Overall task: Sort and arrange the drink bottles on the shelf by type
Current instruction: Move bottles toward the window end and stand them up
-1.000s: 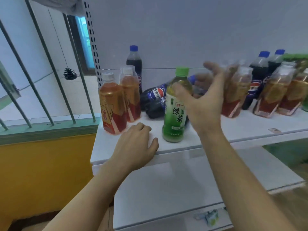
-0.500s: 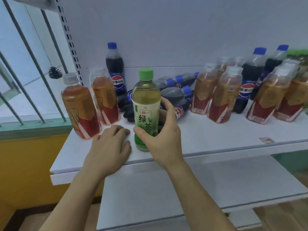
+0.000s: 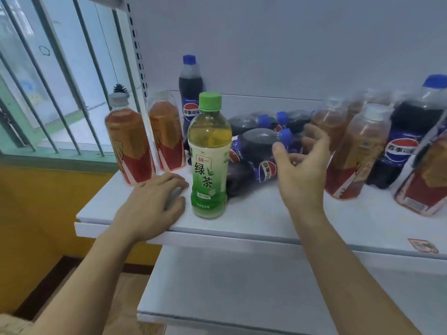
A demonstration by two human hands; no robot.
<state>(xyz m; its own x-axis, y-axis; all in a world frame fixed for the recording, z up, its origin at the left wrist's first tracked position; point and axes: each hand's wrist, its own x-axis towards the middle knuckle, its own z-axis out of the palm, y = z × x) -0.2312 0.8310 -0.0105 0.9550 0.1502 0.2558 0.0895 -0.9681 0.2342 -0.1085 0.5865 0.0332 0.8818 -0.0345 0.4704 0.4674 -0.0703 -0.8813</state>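
The right hand (image 3: 302,170) has its fingers (image 3: 316,139) spread and loosely curved, grasping nothing; half a second ago they were wrapped around the green tea (image 3: 210,155), and now they have let go and drawn off to the right, hovering in front of the fallen colas (image 3: 261,151). The left hand (image 3: 154,204) stays flat, fingers relaxed and pressing down on the shelf (image 3: 266,221) just left of the green tea, holding nothing. The green tea stands upright and free near the shelf's front edge, between the two hands. Behind it to the left stand two red teas (image 3: 147,143) and one upright cola (image 3: 191,93); several colas lie on their sides behind and right of it; farther right stand more red teas (image 3: 350,155) mixed with another upright cola (image 3: 408,139). The release suggests this bottle is placed, and sorting has far to go: the types remain mixed, and the fallen colas look like the likely next target.
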